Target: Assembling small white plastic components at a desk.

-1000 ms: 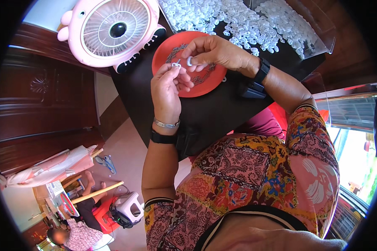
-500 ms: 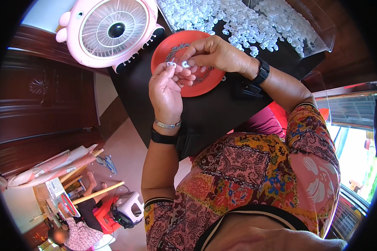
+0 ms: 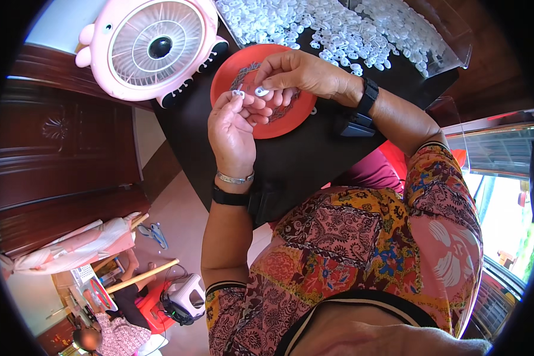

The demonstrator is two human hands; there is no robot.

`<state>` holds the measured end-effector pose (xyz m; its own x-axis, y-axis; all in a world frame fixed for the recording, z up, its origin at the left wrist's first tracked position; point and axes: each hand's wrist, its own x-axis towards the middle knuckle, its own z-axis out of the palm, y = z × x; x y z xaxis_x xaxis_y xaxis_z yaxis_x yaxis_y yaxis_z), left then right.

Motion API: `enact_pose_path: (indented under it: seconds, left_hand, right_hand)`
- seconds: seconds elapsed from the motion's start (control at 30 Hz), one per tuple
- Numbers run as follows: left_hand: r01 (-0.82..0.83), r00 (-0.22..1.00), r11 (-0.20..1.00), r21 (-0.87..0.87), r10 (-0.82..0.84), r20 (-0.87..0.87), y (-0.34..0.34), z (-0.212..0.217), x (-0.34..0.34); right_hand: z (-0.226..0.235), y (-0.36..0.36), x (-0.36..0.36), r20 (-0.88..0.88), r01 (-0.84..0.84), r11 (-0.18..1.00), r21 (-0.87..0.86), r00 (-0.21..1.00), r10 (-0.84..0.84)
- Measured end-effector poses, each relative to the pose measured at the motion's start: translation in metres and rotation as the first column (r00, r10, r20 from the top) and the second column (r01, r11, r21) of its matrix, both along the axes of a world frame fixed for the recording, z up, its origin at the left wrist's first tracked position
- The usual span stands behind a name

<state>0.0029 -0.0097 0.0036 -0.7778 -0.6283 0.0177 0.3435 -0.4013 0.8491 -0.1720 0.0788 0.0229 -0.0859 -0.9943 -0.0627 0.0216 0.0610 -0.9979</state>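
Observation:
Both hands are raised over a round orange-red plate (image 3: 299, 121) that holds many small grey metal pins (image 3: 243, 76). My left hand (image 3: 234, 124), palm up, pinches a small white plastic piece (image 3: 238, 94) with holes between thumb and forefinger. Close beside it, my right hand (image 3: 296, 74) grips another small white plastic piece (image 3: 261, 91) by its fingertips. The two pieces are a short gap apart. Fingers hide part of the plate and its pins.
A heap of white plastic pieces (image 3: 344, 29) covers the table's far side, partly in a clear bin (image 3: 451, 56). A pink animal-shaped fan (image 3: 130, 89) stands at the far left of the dark table (image 3: 302, 166). Another person (image 3: 121, 332) sits at lower left.
My hands stay over the plate, each with its white piece. The right-hand piece has tilted and lowered slightly. The whole view has shifted a little.

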Motion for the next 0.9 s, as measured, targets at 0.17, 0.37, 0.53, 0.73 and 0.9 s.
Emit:
enact_pose_path:
  seconds: [0.17, 0.37, 0.53, 0.73, 0.9]
  left_hand:
    - [0.027, 0.999, 0.999, -0.026, -0.026, 0.026, 0.002, 0.0, -0.001]
    - [0.044, 0.998, 0.997, -0.061, -0.041, 0.043, 0.012, -0.002, -0.007]
    - [0.011, 1.0, 0.997, -0.071, -0.01, 0.012, 0.014, -0.002, -0.008]
    - [-0.087, 0.991, 0.992, -0.096, 0.096, 0.096, 0.014, 0.0, -0.005]
    - [-0.101, 0.981, 0.976, -0.191, 0.129, 0.144, 0.015, -0.003, -0.006]
  right_hand:
    - [-0.001, 0.0, 0.001, -0.137, -0.085, 0.994, -0.075, 0.988, 0.075]
    - [-0.012, -0.003, 0.004, -0.078, -0.001, 0.973, -0.232, 0.997, -0.017]
    - [-0.013, -0.004, 0.005, -0.021, -0.023, 0.968, -0.25, 1.0, 0.019]
    - [-0.003, 0.0, 0.001, -0.028, 0.045, 0.982, -0.186, 0.998, -0.051]
    - [-0.003, -0.001, 0.0, 0.04, 0.07, 0.985, -0.159, 0.997, -0.064]
